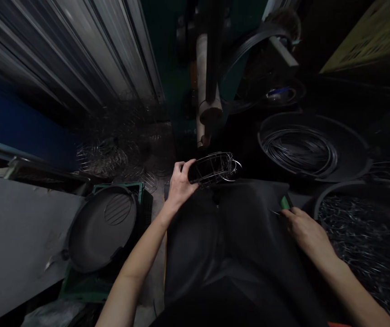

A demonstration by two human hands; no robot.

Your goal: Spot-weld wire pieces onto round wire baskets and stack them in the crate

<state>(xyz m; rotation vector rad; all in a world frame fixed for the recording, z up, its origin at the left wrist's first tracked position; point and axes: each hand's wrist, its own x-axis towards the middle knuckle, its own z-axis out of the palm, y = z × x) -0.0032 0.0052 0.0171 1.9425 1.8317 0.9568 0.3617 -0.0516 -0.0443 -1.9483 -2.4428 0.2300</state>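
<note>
Near the middle, my left hand (181,183) grips the left end of a round wire basket (215,167), thumb below and fingers above. The basket is tilted on its side, just beyond the dark apron (249,218) over my lap. To the right, my right hand (303,222) is closed on something green (285,203), mostly hidden in the fingers; a thin pale tip or wire sticks out to its left. A machine with two horizontal metal arms (210,111) stands beyond the basket.
At the left, a black round tub (96,245) holding a wire grid (117,209) sits on a green crate (82,288). Right, one tub (365,150) holds coiled wire (300,150), another many small metal pieces (365,240). Wire parts (102,156) are piled behind left.
</note>
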